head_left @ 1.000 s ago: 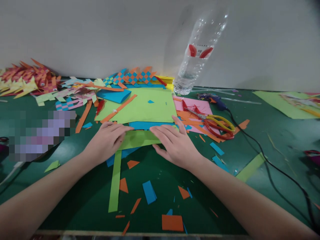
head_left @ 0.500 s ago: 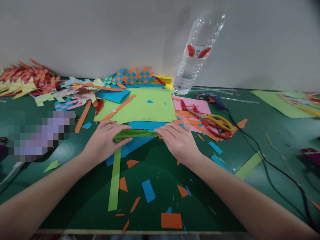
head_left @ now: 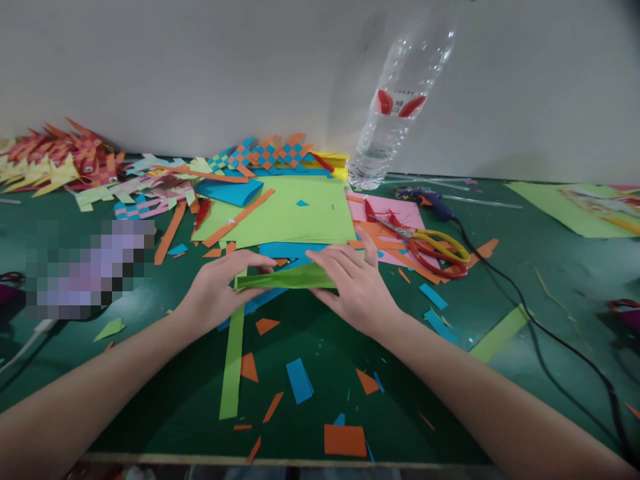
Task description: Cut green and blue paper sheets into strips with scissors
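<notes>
Basically, green paper runs lengthwise left to right, left hand loosely pinching one end, right hand gripping the other, both equally near

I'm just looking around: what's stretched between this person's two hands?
A length of green paper bridges the gap between the left hand and right hand, held by both. The head view shows this.
</notes>
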The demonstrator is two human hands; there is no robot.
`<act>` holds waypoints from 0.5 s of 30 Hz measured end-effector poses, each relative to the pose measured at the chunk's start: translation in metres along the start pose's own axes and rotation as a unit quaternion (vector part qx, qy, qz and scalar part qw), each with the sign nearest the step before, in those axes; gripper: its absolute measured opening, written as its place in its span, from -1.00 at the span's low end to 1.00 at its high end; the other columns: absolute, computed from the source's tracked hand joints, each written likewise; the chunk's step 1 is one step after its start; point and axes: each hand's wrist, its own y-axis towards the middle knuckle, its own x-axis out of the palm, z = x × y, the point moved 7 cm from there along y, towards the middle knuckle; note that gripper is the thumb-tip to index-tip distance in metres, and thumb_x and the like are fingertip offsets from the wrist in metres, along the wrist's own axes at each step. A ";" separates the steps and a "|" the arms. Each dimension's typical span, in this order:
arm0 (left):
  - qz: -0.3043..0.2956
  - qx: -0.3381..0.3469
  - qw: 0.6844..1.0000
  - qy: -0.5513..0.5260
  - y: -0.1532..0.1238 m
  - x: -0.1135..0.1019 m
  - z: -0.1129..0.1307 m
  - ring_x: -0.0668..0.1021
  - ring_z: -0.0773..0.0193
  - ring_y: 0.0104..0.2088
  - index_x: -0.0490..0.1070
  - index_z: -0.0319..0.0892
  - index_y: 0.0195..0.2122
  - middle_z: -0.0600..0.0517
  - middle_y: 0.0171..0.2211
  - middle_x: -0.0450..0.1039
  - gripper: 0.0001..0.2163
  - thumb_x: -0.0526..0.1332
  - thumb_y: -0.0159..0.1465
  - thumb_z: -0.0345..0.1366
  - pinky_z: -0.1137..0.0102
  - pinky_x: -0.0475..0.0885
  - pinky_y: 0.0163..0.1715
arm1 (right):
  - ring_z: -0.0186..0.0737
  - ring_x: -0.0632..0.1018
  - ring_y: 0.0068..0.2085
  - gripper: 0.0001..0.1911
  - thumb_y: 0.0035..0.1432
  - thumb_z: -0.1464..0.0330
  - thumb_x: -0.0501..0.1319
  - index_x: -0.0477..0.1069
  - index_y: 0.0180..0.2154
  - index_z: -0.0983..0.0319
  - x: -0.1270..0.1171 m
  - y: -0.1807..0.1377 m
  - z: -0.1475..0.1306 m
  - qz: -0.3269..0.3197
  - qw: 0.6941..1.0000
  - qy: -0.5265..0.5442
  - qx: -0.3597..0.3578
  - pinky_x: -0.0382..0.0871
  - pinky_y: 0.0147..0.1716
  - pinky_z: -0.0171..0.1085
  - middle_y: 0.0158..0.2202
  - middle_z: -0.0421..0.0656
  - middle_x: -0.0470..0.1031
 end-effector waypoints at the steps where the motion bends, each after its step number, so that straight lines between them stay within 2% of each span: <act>1: -0.001 0.012 1.000 0.003 -0.001 0.001 0.002 0.66 0.20 -0.11 0.45 -0.07 -0.01 0.01 -0.13 0.61 -0.77 0.25 0.40 -0.11 0.32 0.58 -0.05 | -0.12 0.60 -0.08 -0.72 0.31 0.41 0.22 0.44 0.04 0.29 0.001 -0.001 0.001 -0.002 1.000 0.002 0.001 0.17 0.29 0.08 -0.16 -0.08 0.66; 4: 0.031 -0.008 0.999 0.017 -0.002 -0.003 -0.004 0.60 0.11 0.03 0.14 -0.07 0.31 -0.11 0.09 0.47 -0.46 0.27 0.38 -0.08 0.17 0.53 0.08 | -0.15 0.59 -0.14 -0.78 0.28 0.52 0.19 0.49 -0.09 0.19 0.002 -0.003 0.010 0.017 1.000 -0.004 0.014 0.25 0.22 0.04 -0.22 -0.14 0.65; 6: 0.029 -0.034 0.998 0.049 -0.003 -0.003 -0.012 0.55 0.02 0.12 -0.04 -0.10 0.39 -0.20 0.17 0.38 -0.31 0.25 0.37 0.00 0.06 0.49 0.13 | -0.18 0.58 -0.16 -0.81 0.29 0.53 0.18 0.50 -0.17 0.15 0.000 -0.004 0.020 0.049 0.998 -0.019 0.029 0.27 0.20 0.03 -0.26 -0.18 0.63; 8: -0.024 -0.036 0.993 0.108 -0.005 0.004 -0.017 0.46 -0.10 0.21 0.02 -0.15 0.37 -0.25 0.20 0.35 -0.33 0.16 0.39 0.12 -0.05 0.44 0.16 | -0.19 0.58 -0.16 -0.83 0.31 0.51 0.18 0.48 -0.21 0.13 -0.003 -0.003 0.028 0.081 0.995 -0.041 0.034 0.23 0.22 0.04 -0.29 -0.21 0.63; 11: -0.115 0.020 0.974 0.195 -0.009 0.021 -0.016 0.35 -0.25 0.28 0.21 -0.22 0.27 -0.29 0.22 0.33 -0.31 0.02 0.37 0.27 -0.23 0.28 0.24 | -0.21 0.58 -0.18 -0.88 0.31 0.47 0.21 0.46 -0.23 0.13 -0.003 -0.002 0.038 0.113 0.992 -0.054 0.026 0.19 0.25 0.03 -0.30 -0.22 0.62; 13: -0.143 0.058 0.960 0.232 -0.011 0.028 -0.015 0.33 -0.26 0.30 0.23 -0.22 0.28 -0.29 0.23 0.32 -0.30 -0.05 0.39 0.28 -0.26 0.18 0.29 | -0.21 0.59 -0.19 -0.91 0.32 0.44 0.22 0.46 -0.23 0.13 -0.001 -0.002 0.043 0.121 0.991 -0.056 0.026 0.17 0.26 0.04 -0.30 -0.22 0.62; 15: -0.141 0.077 0.952 0.260 -0.011 0.029 -0.016 0.32 -0.22 0.31 0.21 -0.23 0.30 -0.29 0.23 0.32 -0.31 -0.10 0.42 0.24 -0.23 0.13 0.32 | -0.21 0.59 -0.20 -0.92 0.34 0.41 0.21 0.46 -0.23 0.13 0.002 -0.002 0.045 0.115 0.991 -0.062 0.027 0.14 0.27 0.05 -0.29 -0.22 0.63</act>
